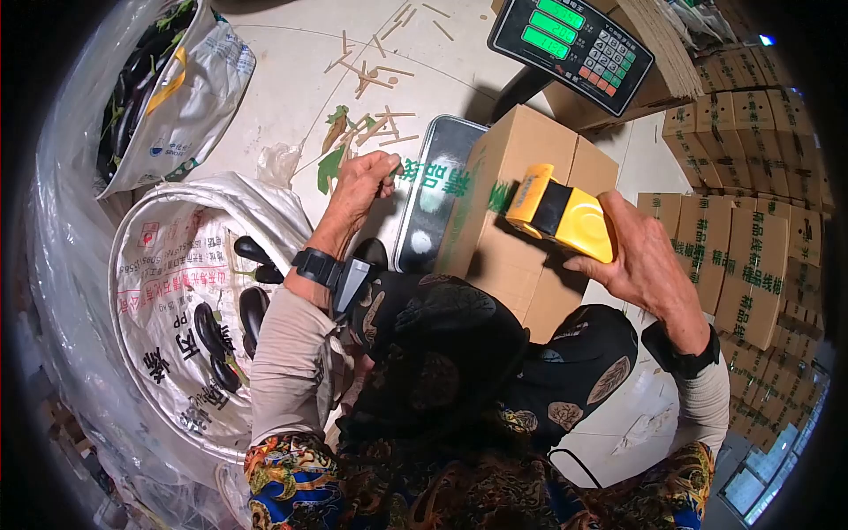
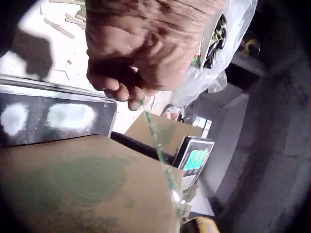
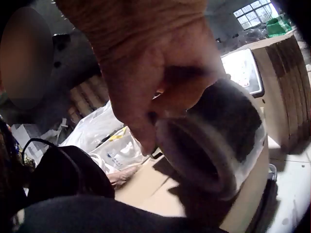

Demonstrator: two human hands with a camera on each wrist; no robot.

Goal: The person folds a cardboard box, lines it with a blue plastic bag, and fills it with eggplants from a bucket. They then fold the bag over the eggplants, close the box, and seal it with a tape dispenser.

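In the head view, my left hand [image 1: 364, 181] pinches the free end of a strip of clear packing tape [image 1: 442, 179] printed in green. The strip stretches across to a yellow tape dispenser [image 1: 587, 228], which my right hand [image 1: 647, 256] grips from its outer side. Under the dispenser is a brown cardboard box [image 1: 503, 287], standing on a scale platform [image 1: 433, 234]. The left wrist view shows the tape [image 2: 158, 145] running taut from the fingertips [image 2: 136, 103] past the box [image 2: 87, 179]. In the right wrist view, the tape roll [image 3: 221, 145] shows just beyond the fingers.
A scale display [image 1: 570, 44] with green digits stands beyond the box. Stacked printed cartons [image 1: 751, 265] line the right side. Left of me, a white sack [image 1: 177, 274] holds several eggplants [image 1: 253, 314]; another bag of eggplants [image 1: 203, 97] lies farther off. Sticks [image 1: 386, 124] litter the floor.
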